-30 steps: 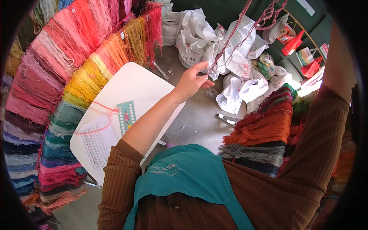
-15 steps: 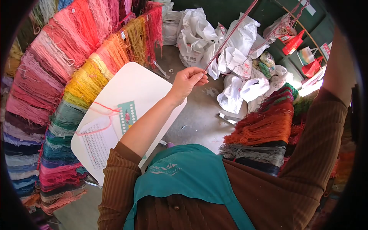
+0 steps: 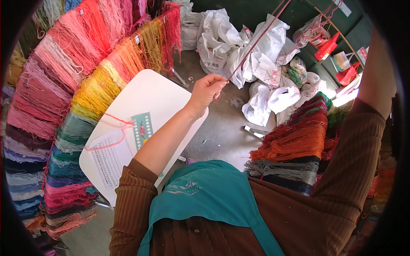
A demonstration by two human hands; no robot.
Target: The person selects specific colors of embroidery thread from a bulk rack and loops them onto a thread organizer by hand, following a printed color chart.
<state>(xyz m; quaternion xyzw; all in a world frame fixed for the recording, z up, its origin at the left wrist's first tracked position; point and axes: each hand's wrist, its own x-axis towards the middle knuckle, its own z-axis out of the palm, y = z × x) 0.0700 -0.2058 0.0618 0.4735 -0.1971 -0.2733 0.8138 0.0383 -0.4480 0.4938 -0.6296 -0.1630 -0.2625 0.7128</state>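
My left hand (image 3: 207,94) is closed in a pinch on dark red embroidery thread (image 3: 260,40), over the far corner of a white table (image 3: 164,87). The taut strand slants from my fingertips up to the top edge of the view, and a short wisp of it shows below my fingers. Raised at the far right is my right forearm (image 3: 381,68); its hand lies beyond the frame. Under my left forearm, a teal card with punched holes (image 3: 141,128) and a printed sheet (image 3: 106,160) lie on the table, with pink thread across the sheet.
Racks of coloured thread skeins (image 3: 64,55) line the left side. Another rack with orange and grey skeins (image 3: 288,145) stands at the right. White plastic bags (image 3: 222,40) are heaped on the floor ahead. Red bags (image 3: 328,47) hang by the green wall (image 3: 316,25).
The thread's upper part has shifted slightly right. My left fingers have drawn in a little, and a loose wisp now hangs below them. My right forearm has moved slightly right.
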